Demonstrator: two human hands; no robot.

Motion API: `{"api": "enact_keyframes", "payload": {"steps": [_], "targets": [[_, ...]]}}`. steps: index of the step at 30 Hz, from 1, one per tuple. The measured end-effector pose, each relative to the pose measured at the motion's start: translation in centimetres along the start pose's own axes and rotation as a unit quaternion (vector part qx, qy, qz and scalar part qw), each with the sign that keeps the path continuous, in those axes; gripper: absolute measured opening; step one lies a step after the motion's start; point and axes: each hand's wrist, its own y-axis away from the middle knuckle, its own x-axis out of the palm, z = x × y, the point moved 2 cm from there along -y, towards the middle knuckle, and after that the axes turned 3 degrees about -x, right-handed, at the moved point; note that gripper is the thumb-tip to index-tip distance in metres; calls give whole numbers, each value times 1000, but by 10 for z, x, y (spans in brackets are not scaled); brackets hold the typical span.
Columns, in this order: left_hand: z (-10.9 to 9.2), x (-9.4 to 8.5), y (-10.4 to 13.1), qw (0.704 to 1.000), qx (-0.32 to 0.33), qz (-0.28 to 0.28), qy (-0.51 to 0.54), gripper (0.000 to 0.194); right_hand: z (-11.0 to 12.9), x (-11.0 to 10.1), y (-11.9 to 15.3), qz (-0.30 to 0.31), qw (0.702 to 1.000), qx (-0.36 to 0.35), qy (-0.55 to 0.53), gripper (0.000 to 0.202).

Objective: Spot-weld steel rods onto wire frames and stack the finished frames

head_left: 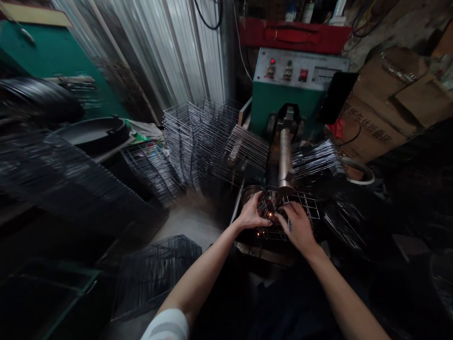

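A spot-welding machine with a green body (283, 104) stands in front of me, and its thick metal arm (285, 160) reaches toward me. Beneath the end of that arm lies a wire grid panel (309, 204). My left hand (252, 213) grips the grid's left side, thumb and fingers bent round the wires. On the other side of the weld point, my right hand (297, 225) pinches at the grid with curled fingers; whether it holds a small separate part is hidden. Bright orange glowing spots (271, 214) show between the hands and just below the left one.
Stacked wire grids (187, 146) stand left of the machine, with another wire stack (159, 269) on the floor. More wire pieces (314, 158) lie right of the arm. Cardboard boxes (385, 104), a red toolbox (293, 35) and a black wire coil (38, 99) surround the spot.
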Motion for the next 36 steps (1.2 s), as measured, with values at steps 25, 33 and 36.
{"api": "enact_keyframes", "payload": {"steps": [25,33,36], "targets": [[-2,-15,-18,997,27,27,-63,122,-23,0,-16,16,998,30,-54,24],[60,-20,40,994,-110,-2,-24,163,-48,-51,56,4,969,176,-176,24],[94,17,70,971,-210,-18,112,167,-58,-57,97,-34,917,299,-262,34]]}}
